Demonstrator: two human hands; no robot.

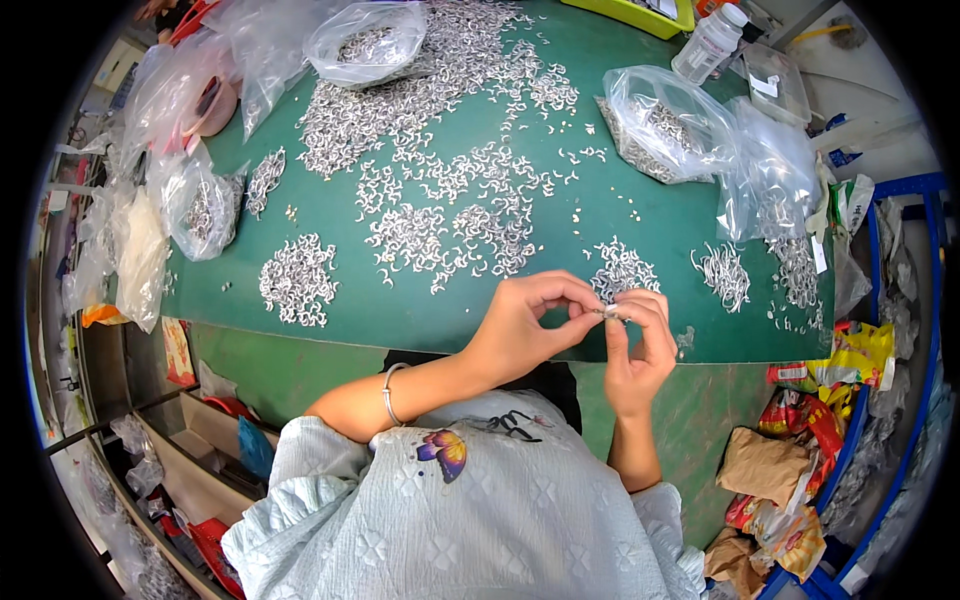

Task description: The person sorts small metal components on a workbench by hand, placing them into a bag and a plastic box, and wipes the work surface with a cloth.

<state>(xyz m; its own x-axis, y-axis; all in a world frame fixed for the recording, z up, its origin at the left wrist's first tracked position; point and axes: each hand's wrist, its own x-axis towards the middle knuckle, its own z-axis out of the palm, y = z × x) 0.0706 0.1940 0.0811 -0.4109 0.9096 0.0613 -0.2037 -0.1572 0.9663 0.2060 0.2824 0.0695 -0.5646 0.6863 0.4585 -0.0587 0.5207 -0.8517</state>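
Head view: the left of two cameras on the person's head, looking steeply down past the pale shirt [450, 530] at six o'clock.
Facing: out across the green surface [400, 320], which spreads from nine through twelve to three.
Nearness: shirt closest; the person's fingers [556, 284] a little beyond, right of centre toward four; the surface's far side well off at twelve.
Sweep: fisheye-wide, taking in brown bins [185, 428] at eight and a blue rack [846, 450] at four.
Rim: black, rounded corners; straight edges bow.
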